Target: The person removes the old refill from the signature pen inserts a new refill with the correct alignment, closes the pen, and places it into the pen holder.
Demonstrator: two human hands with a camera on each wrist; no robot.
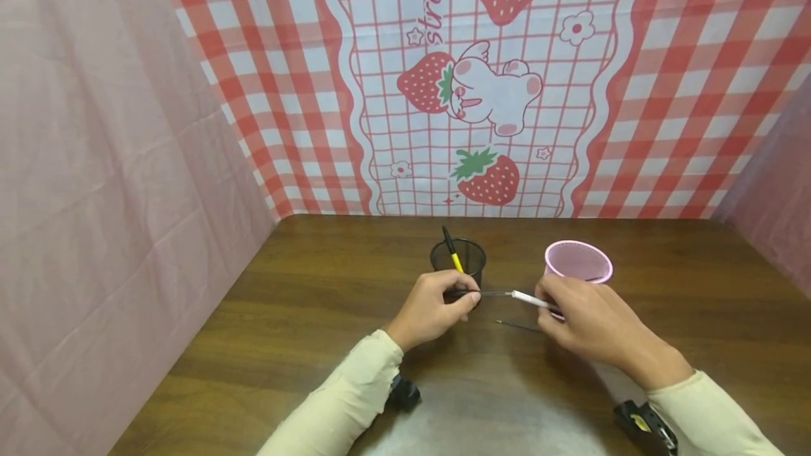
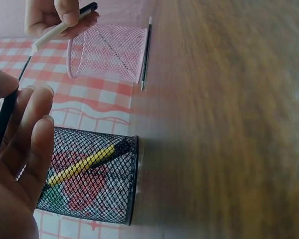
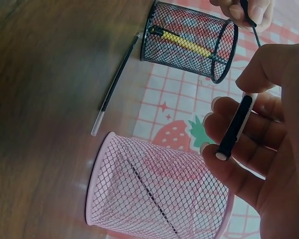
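My left hand (image 1: 434,305) pinches the black front part of a pen (image 2: 6,117) between thumb and fingers. A thin dark refill (image 2: 24,69) runs out of it toward the white pen barrel (image 1: 529,299). My right hand (image 1: 592,319) holds that barrel, which has a black clip (image 3: 236,124), between thumb and fingers. The refill's far end meets the barrel's open end; how far it goes inside cannot be told. Below the hands, another refill (image 3: 117,82), dark with a clear end, lies on the wooden table (image 1: 304,287).
Behind my left hand stands a black mesh pen cup (image 3: 189,30) with a yellow and black pen (image 1: 453,248) in it. A pink mesh cup (image 1: 578,245), behind my right hand, contains a thin dark stick (image 3: 152,196). A checked strawberry cloth (image 1: 304,90) hangs at the table's back edge.
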